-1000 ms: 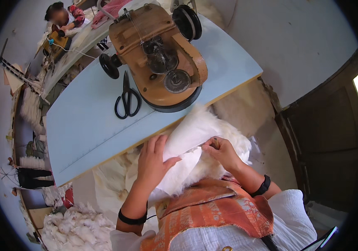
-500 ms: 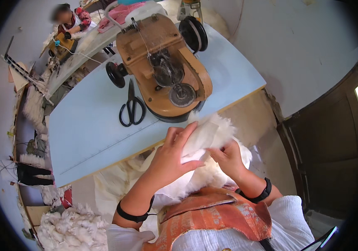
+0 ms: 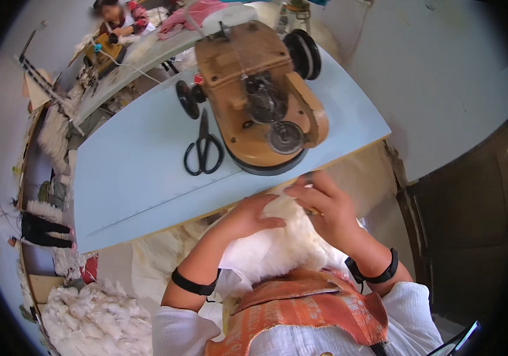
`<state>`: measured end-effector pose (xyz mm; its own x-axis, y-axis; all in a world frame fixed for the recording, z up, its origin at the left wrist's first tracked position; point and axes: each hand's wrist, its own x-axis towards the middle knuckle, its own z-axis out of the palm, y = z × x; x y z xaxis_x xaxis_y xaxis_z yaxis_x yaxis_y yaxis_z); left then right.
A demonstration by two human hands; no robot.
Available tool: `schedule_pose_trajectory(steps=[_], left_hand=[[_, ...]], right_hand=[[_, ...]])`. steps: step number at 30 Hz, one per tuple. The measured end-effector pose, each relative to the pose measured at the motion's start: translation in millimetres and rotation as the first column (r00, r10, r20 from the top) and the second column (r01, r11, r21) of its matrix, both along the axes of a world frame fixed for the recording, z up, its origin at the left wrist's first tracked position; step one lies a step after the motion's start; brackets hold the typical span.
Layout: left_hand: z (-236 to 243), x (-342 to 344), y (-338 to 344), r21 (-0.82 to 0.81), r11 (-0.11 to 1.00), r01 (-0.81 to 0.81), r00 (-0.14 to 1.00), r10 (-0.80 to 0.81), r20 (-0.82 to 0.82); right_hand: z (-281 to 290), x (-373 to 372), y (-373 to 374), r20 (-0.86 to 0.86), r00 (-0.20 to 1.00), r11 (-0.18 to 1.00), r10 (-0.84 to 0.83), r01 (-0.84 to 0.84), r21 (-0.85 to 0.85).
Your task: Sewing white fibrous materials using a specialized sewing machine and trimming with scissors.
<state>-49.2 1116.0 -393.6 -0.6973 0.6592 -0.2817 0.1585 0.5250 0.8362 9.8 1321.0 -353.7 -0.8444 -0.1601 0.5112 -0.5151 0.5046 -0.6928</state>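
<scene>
Over my lap, just below the table edge, lies white fur (image 3: 280, 246) with pale backing. My left hand (image 3: 252, 215) grips its upper part from the left, thumb reaching across toward the right. My right hand (image 3: 325, 204) is at the table edge with fingers bent and pinched on something small that I cannot make out. Just above my hands stands a tan sewing machine (image 3: 230, 53) with black wheels and metal discs, on the pale blue tabletop (image 3: 123, 178). Black scissors (image 3: 204, 154) lie beside it on the left, above a ruled scale printed on the top.
A co-worker (image 3: 138, 21) works at another machine on the far bench (image 3: 120, 80). A standing person (image 3: 43, 231) in dark trousers is at the left. A heap of white fur (image 3: 96, 317) lies at lower left, a dark door (image 3: 461, 225) at right.
My right hand has risen toward the table edge, and the fur flap it was at has folded down out of sight. My left hand has turned flatter. The view has shifted, moving machine and table rightward.
</scene>
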Motion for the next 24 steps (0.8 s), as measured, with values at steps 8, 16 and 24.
schedule_pose_trajectory(steps=[8, 16, 24], left_hand=[[-19, 50, 6, -0.133, 0.986, -0.098, 0.942, 0.048, -0.332], [-16, 89, -28, -0.197, 0.900, -0.389, 0.698, 0.149, -0.701], [-19, 72, -65, -0.039, 0.938, -0.344, 0.783, 0.263, -0.564]], right_hand=[[-39, -93, -106, 0.122, 0.992, 0.857, -0.021, -0.045, 0.513], [-53, -150, -183, 0.069, 0.982, 0.789, -0.178, 0.101, 0.606], [-42, -159, -162, 0.432, 0.899, 0.829, -0.065, -0.192, 0.525]])
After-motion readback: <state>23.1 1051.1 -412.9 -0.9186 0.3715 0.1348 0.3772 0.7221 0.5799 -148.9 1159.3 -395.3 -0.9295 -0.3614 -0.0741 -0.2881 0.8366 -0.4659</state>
